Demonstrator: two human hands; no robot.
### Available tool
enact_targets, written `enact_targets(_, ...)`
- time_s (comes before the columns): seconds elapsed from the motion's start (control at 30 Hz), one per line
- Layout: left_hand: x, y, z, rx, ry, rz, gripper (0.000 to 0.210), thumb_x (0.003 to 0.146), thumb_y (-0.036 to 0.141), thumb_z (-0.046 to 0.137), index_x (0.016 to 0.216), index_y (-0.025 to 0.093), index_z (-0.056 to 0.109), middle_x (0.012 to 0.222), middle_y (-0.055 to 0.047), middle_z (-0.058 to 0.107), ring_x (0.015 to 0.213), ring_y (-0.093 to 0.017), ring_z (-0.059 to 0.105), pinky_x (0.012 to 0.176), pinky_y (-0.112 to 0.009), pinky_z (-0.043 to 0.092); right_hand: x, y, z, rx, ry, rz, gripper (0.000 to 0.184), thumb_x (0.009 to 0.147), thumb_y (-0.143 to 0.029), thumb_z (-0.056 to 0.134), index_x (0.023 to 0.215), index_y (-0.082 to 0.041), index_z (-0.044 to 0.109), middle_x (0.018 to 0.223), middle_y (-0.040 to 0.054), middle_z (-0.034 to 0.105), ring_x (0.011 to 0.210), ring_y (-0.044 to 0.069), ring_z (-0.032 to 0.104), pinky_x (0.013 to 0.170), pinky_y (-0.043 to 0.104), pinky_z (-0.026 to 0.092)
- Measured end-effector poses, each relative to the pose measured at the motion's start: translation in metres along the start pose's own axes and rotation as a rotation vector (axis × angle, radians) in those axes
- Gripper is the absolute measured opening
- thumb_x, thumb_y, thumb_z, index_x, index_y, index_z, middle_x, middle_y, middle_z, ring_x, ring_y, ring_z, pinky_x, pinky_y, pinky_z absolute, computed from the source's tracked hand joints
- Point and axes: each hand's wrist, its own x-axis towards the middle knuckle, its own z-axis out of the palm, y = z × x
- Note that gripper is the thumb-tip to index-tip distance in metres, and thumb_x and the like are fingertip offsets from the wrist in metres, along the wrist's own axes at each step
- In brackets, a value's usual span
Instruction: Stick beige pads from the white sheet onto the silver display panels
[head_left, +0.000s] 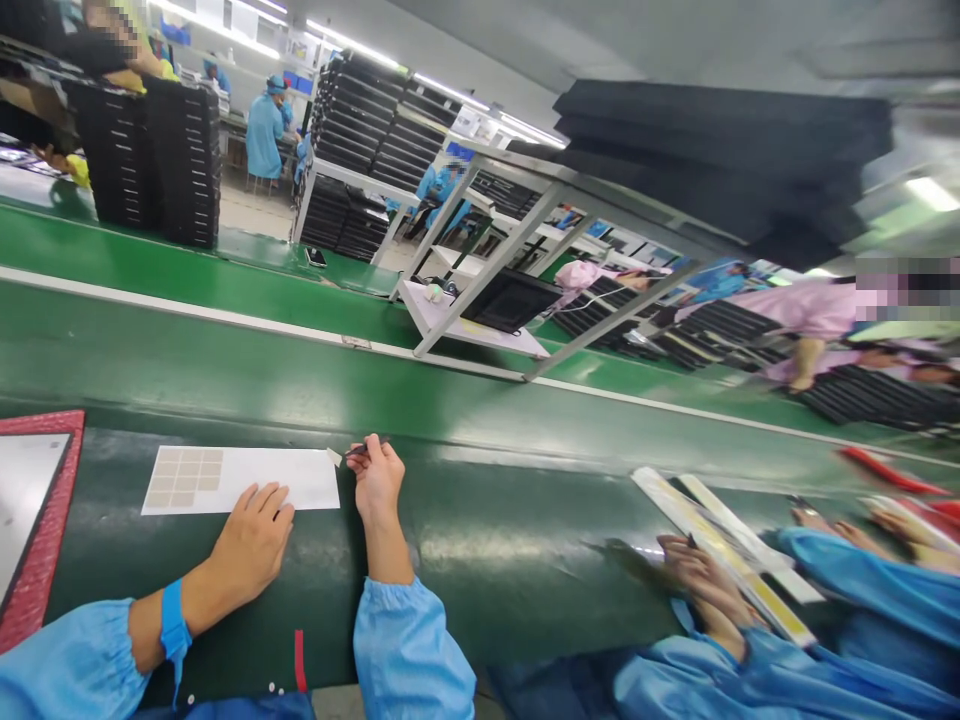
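A white backing sheet [304, 478] lies on the dark green work surface [525, 560], with several beige square stickers [184, 475] in rows at its left end. My left hand [253, 540] rests flat on the sheet's lower edge, its fingers stretched out, and a blue strap circles that wrist. In my right hand [379, 482], just past the sheet's right end, dark tweezers [358, 451] are pinched. At their tip is a small beige sticker [334, 457], by the sheet's upper right corner. Whether that sticker still touches the sheet I cannot tell.
At the left edge a flat panel [30, 500] lies on red padding [64, 530]. A red strip [300, 660] lies near the front edge. On the right, a co-worker's hands [705, 580] are beside long white and yellow strips [720, 545]. Behind stands a metal rack [487, 270].
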Motion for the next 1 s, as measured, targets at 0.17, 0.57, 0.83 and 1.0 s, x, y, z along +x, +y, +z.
enact_targets(0.17,0.0013,-0.0002,-0.0025,0.013,-0.006,0.009,0.028,0.107,0.016,0.045,0.12,0.015,0.07,0.141,-0.013,0.07,0.135,-0.032,0.061,0.119,-0.051,0.041,-0.0017,-0.002,0.0013,0.004,0.006,-0.001,0.039,0.107,-0.046,0.068,0.098,-0.011,0.056,0.087,0.0051,0.064,0.069,0.011,0.062,0.06,0.018,0.051)
enact_targets(0.57,0.0021,0.0015,-0.0054,0.008,-0.002,0.007,0.024,0.105,0.019,0.052,0.121,0.016,0.07,0.141,-0.013,0.07,0.135,-0.032,0.061,0.119,-0.051,0.041,-0.003,-0.0046,0.0009,0.008,0.024,-0.013,0.041,0.102,-0.048,0.073,0.097,-0.011,0.056,0.086,0.0052,0.065,0.067,0.011,0.062,0.058,0.018,0.051)
enact_targets(0.83,0.003,0.0021,-0.0075,0.01,-0.005,0.018,0.023,0.105,0.019,0.054,0.121,0.015,0.069,0.142,-0.014,0.069,0.136,-0.032,0.061,0.12,-0.051,0.041,-0.0035,-0.0067,0.0006,0.021,0.015,-0.02,0.043,0.099,-0.049,0.075,0.098,-0.012,0.055,0.085,0.0059,0.065,0.066,0.011,0.062,0.058,0.019,0.052)
enact_targets(1.0,0.0032,0.0016,-0.0077,0.011,-0.002,0.019,0.024,0.105,0.019,0.053,0.122,0.015,0.07,0.142,-0.014,0.07,0.135,-0.032,0.061,0.12,-0.051,0.041,-0.004,-0.0066,0.0002,0.029,0.011,-0.032,0.047,0.094,-0.053,0.078,0.098,-0.012,0.055,0.085,0.0062,0.065,0.066,0.012,0.062,0.058,0.019,0.052)
